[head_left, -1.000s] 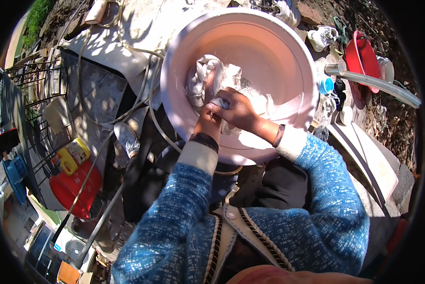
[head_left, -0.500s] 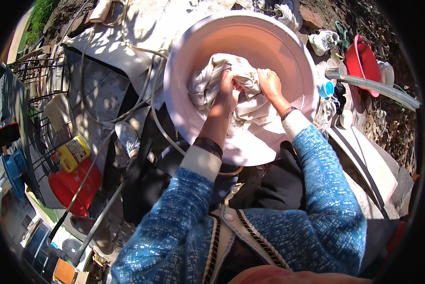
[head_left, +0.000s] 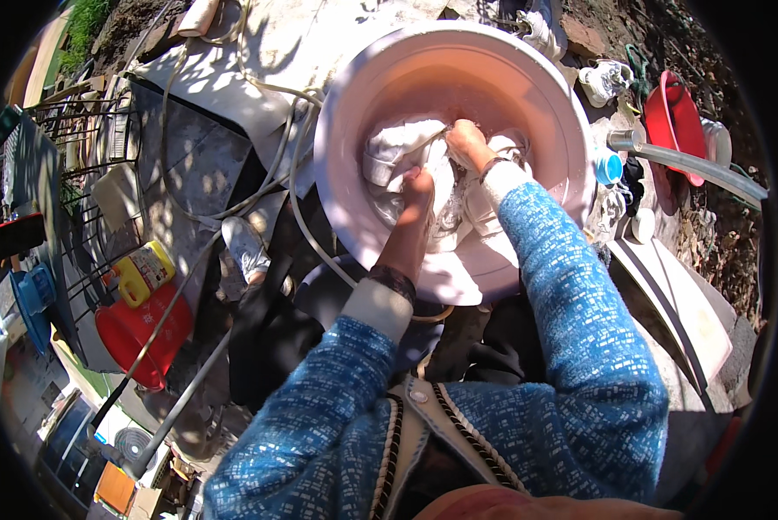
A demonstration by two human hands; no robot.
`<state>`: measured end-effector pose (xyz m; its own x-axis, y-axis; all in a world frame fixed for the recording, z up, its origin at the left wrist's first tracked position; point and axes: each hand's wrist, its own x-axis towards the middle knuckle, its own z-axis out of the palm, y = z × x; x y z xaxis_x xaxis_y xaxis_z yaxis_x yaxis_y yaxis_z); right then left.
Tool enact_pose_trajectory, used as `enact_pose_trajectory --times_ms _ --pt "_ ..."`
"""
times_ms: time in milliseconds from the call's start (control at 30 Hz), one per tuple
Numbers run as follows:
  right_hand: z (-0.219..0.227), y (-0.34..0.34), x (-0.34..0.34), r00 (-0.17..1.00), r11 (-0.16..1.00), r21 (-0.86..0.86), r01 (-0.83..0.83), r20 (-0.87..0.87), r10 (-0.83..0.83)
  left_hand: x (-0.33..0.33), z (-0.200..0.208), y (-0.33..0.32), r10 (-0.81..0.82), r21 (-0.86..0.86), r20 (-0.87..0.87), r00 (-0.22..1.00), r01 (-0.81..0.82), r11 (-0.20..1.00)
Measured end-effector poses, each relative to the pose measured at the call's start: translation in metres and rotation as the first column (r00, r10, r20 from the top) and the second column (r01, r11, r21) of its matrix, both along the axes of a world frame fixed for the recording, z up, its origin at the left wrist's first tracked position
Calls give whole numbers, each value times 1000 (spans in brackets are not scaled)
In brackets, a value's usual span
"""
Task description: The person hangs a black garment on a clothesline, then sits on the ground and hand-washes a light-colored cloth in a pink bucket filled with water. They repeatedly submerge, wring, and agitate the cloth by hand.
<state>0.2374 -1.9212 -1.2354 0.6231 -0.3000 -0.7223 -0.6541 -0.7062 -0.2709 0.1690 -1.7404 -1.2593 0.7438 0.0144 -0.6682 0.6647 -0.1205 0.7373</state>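
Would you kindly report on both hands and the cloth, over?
Left hand on cloth, fingers mostly hidden. Right hand curled against cloth, grip unclear. Cloth bunched in basin. Hose outside basin, apart from hands.

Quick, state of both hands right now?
Left hand: at the white cloth, fingers mostly hidden, so open or closed cannot be told.
Right hand: curled closed, holding the same cloth.

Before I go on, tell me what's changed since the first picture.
The right hand has parted from the left hand and moved farther from the body; the cloth now shows between them. Exact grips are hidden. The basin and jug stayed put.
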Motion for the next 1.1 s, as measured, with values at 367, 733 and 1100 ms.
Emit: enact_pose_trajectory --times_ms 367,733,1100 --pt "176 79 -81 915 825 506 -251 402 32 48 114 13 199 -754 -401 894 -445 483" --pt "109 68 -66 867 910 415 -22 461 -189 60 119 -10 283 -478 -146 948 -318 819" --pt "27 0 -15 693 969 -182 -167 677 247 26 57 -33 339 -138 -18 940 -338 931"
